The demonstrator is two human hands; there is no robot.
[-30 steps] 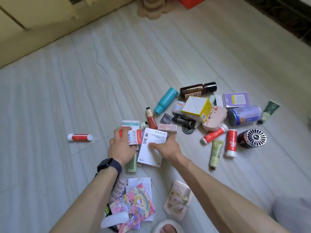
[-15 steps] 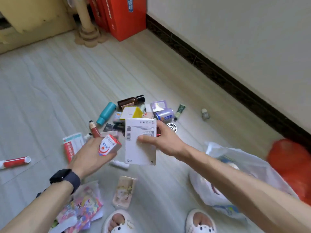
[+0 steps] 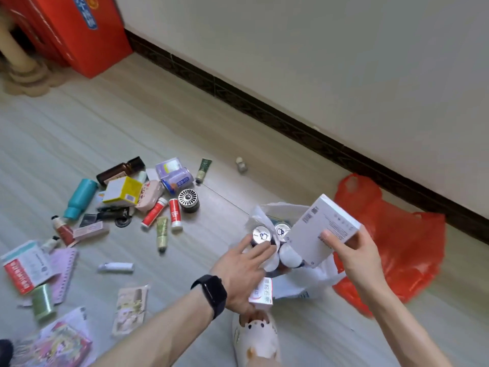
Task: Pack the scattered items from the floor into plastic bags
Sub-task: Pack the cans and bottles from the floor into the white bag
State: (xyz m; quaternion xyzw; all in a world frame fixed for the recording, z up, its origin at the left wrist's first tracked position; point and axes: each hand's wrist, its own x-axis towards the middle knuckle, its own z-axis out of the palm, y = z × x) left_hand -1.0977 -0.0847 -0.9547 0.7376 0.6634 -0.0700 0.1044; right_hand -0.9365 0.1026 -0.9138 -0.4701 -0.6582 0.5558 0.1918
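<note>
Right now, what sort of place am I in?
Most likely a room in a home. The floor is pale wood-look plank, a dark skirting board runs along a plain wall, and a house slipper shows beside scattered toiletries such as a teal bottle.

The left hand (image 3: 240, 268) covers most of the small box (image 3: 262, 295) it holds, and its thumb is hidden. That hand and the white box (image 3: 309, 234) hide much of the bag's (image 3: 288, 287) mouth, so only two can tops (image 3: 262, 235) show clearly. The white box's print is too small to read. The red carton (image 3: 79, 35) is cut off by the top edge, the slipper (image 3: 254, 337) by the bottom.
</note>
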